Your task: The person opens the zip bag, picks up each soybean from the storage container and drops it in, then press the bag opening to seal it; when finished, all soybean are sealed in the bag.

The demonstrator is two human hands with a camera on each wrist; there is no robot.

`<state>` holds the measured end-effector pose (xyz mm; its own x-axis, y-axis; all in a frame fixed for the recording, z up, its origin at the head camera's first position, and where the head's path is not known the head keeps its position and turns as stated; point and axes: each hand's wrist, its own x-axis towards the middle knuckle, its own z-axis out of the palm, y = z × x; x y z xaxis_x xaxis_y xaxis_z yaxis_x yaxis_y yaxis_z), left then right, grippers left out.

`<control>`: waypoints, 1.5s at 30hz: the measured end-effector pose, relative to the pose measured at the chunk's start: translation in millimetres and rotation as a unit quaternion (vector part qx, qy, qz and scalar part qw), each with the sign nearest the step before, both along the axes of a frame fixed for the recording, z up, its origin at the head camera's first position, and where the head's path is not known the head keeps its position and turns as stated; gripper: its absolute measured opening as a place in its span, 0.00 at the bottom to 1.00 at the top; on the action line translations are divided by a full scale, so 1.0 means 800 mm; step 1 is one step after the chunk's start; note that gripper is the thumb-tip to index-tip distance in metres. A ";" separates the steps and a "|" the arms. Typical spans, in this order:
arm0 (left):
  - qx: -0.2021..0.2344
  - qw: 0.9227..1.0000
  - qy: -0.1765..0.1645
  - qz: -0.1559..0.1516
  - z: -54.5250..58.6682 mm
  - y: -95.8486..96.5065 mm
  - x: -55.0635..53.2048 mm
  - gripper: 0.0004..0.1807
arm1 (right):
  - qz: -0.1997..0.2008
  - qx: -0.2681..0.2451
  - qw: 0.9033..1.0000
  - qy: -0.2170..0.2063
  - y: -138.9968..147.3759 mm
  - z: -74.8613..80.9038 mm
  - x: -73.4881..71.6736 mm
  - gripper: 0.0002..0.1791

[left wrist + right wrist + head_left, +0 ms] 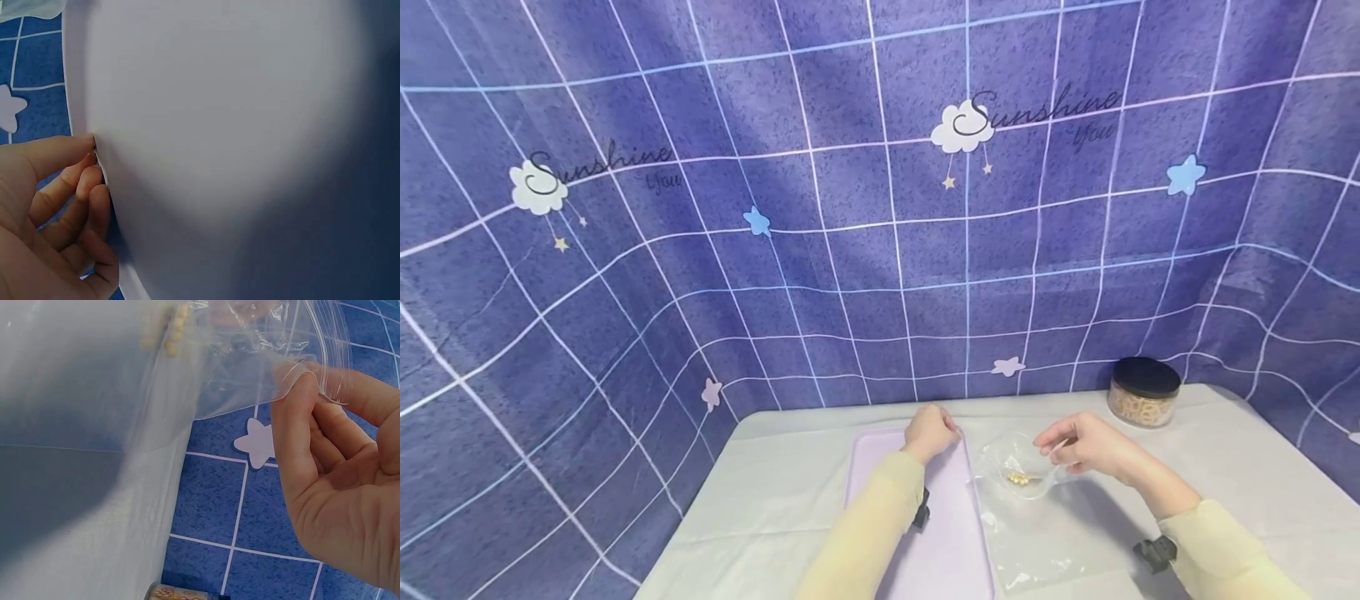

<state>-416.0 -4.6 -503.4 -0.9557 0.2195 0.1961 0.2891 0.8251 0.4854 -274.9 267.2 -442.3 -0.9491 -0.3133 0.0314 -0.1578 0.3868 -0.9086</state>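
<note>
A flat lilac tray (pixel 943 533) lies on the table. At its far right corner my left hand (pixel 931 431) pinches the rim between thumb and fingertips, as the left wrist view also shows. Right beside the tray is a clear zip bag (pixel 1037 537), its mouth standing partly open at the far end. Small yellow beads (pixel 1019 477) in a short row show inside the bag. Thumb and forefinger of my right hand (pixel 1093 450) pinch the bag's zip edge (pixel 322 369), lifting it off the table. The other right fingers are loosely curled.
A round clear jar (pixel 1144 393) with a black lid and ring-shaped pieces inside stands at the back right. A pale cloth (pixel 767 500) covers the table. Behind it hangs a blue-purple curtain (pixel 850 333) with a grid and star pattern.
</note>
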 end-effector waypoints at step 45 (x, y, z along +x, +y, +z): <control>0.020 0.966 0.073 -0.246 0.111 0.056 0.103 0.01 | 0.003 0.009 1.000 0.007 -0.005 0.013 0.007 0.19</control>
